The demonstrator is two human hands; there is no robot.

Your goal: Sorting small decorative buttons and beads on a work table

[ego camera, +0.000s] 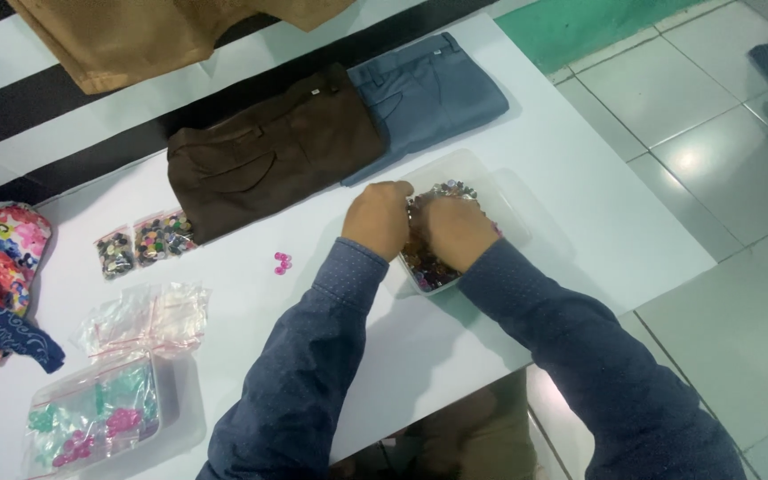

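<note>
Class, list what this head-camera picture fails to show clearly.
- Fingertips of left hand and right hand: hidden, curled into the clear tray of buttons.
- Tan garment: cut off by the top edge.
- Two small button bags: contents too small to tell.

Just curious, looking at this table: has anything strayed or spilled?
A few pink buttons lie loose on the white table, apart from the clear tray of buttons where the left hand and right hand are. Nothing looks spilled or damaged.
</note>
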